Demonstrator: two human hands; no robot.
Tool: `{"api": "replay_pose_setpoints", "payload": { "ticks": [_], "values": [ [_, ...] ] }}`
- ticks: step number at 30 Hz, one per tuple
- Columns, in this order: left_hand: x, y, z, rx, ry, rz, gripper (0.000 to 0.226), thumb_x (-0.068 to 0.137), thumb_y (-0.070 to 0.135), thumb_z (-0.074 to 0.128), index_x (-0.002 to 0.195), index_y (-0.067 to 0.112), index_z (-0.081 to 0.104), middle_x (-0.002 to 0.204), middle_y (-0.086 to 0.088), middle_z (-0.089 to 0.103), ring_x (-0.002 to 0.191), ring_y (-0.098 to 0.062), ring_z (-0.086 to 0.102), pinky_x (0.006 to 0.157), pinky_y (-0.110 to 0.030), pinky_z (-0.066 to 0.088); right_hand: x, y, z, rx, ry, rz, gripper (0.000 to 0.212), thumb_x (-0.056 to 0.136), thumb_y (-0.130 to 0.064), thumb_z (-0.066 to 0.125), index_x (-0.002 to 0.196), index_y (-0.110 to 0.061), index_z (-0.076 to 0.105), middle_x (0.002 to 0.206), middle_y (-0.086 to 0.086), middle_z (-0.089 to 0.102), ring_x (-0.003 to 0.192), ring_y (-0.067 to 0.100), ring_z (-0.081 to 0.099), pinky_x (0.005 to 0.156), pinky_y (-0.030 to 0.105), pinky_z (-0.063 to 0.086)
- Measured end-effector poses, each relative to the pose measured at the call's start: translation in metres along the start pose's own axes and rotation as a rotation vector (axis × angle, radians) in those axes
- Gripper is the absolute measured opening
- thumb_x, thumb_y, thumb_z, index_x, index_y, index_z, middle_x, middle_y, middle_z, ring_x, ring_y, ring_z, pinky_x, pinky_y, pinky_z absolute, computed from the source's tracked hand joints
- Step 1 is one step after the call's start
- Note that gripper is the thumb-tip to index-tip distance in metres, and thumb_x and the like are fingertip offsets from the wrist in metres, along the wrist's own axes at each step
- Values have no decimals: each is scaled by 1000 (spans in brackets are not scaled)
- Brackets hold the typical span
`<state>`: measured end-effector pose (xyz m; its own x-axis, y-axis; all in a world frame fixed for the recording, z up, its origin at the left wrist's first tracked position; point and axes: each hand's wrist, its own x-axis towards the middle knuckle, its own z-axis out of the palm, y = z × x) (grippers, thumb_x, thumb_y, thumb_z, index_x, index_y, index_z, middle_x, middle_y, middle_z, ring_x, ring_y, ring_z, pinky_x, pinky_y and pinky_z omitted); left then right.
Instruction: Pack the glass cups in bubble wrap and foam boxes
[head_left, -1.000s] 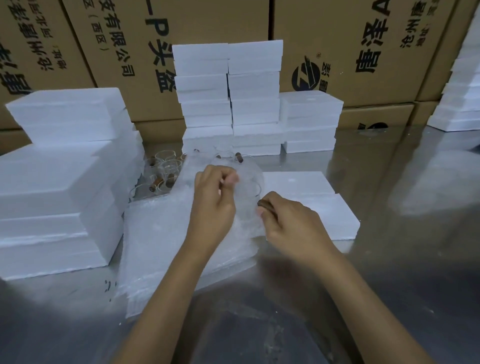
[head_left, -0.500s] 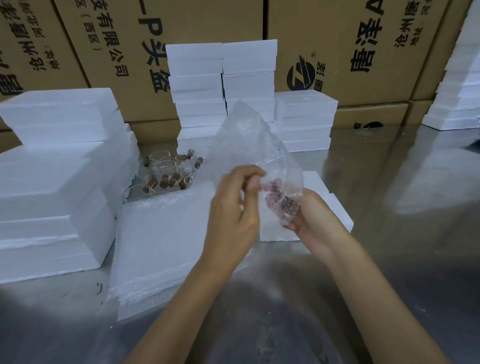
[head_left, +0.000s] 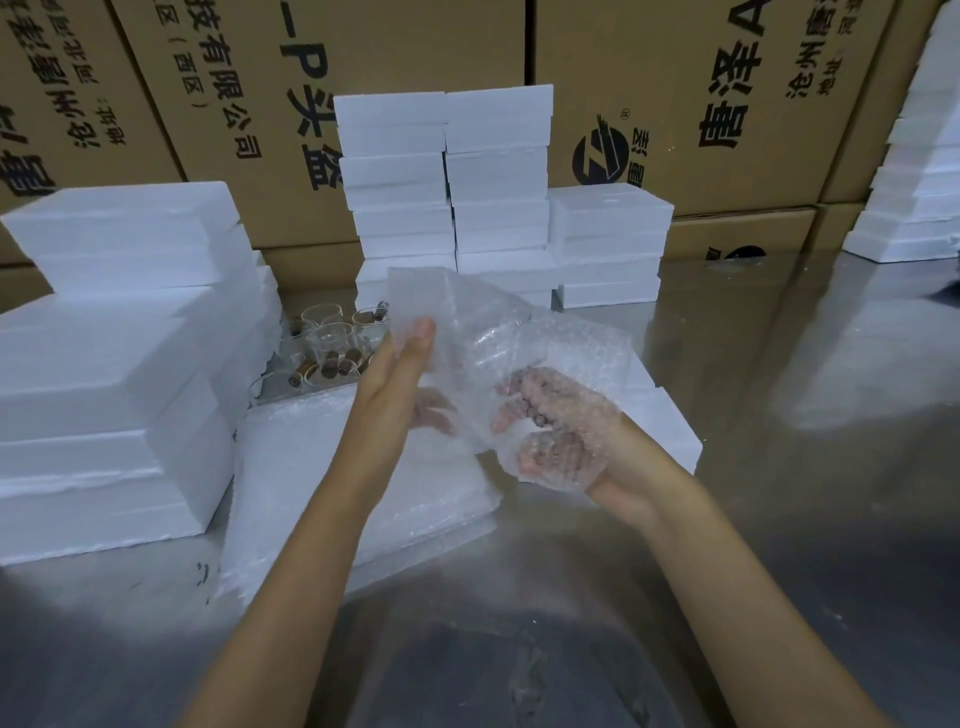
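Observation:
I hold a clear bubble wrap bag (head_left: 483, 332) above the table with both hands. My left hand (head_left: 400, 384) pinches its left edge, thumb on the near side and fingers showing through the film. My right hand (head_left: 566, 441) is covered by the wrap, its curled fingers gripping it from underneath. A small dark spot shows through beside those fingers; I cannot tell whether a cup is inside. Several glass cups (head_left: 332, 338) with brown cork pieces stand behind my left hand. A pile of bubble wrap sheets (head_left: 322, 483) lies under my left forearm.
White foam boxes are stacked at the left (head_left: 104, 374), at the back centre (head_left: 447, 182) and at the far right (head_left: 914, 182). A low foam box (head_left: 670, 431) lies just behind my right hand. Printed cardboard cartons (head_left: 675, 78) wall the back of the shiny metal table (head_left: 779, 467).
The wrap came up off the pile and has opened out between my hands. My right hand turned palm up under it. My left hand's grip moved from the middle to the left edge.

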<state>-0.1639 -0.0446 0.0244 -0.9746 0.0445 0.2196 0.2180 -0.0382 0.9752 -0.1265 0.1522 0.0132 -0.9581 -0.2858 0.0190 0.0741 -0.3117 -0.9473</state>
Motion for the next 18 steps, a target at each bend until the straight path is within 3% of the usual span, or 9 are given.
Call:
{"api": "replay_pose_setpoints", "payload": {
  "ticks": [4,7,9,11,13,18],
  "values": [
    [-4,-2,7,52,-75,-58,97,56,95,56,139,45,51,139,15,59,116,-20,65,101,-49,51,-3,6,1,-65,-6,-21,31,73,-38,68,98,-24,78,98,-3,77,89,13,74,71,26,59],
    [-5,-3,12,28,-111,-95,105,54,93,61,145,43,44,141,20,55,120,-7,60,102,-44,48,-3,6,6,-116,87,-26,43,76,-35,66,115,-18,68,105,2,76,97,16,72,76,27,58],
    [-7,-3,14,10,-163,-55,90,62,86,66,140,46,48,134,24,59,120,1,59,101,-40,46,-1,6,9,-319,166,-34,35,95,-15,60,129,-5,58,126,20,65,116,37,62,91,38,54],
    [-7,-6,15,2,-174,-105,102,59,85,71,147,44,40,146,20,51,134,-5,49,114,-46,35,3,11,7,-534,237,-22,33,99,2,50,131,2,55,133,26,57,124,42,54,94,38,47],
    [-6,-8,17,-2,-169,-141,114,53,86,73,151,43,33,154,19,41,141,-9,39,119,-49,26,4,16,5,-658,279,26,34,98,3,50,132,4,53,134,24,56,126,39,53,98,37,44],
    [-8,-3,17,-209,-223,-222,111,56,72,83,150,28,42,153,8,45,141,-16,42,120,-49,26,3,14,9,-737,294,66,31,96,-2,56,127,-1,58,122,16,63,116,33,59,78,19,44]
  ]
}}
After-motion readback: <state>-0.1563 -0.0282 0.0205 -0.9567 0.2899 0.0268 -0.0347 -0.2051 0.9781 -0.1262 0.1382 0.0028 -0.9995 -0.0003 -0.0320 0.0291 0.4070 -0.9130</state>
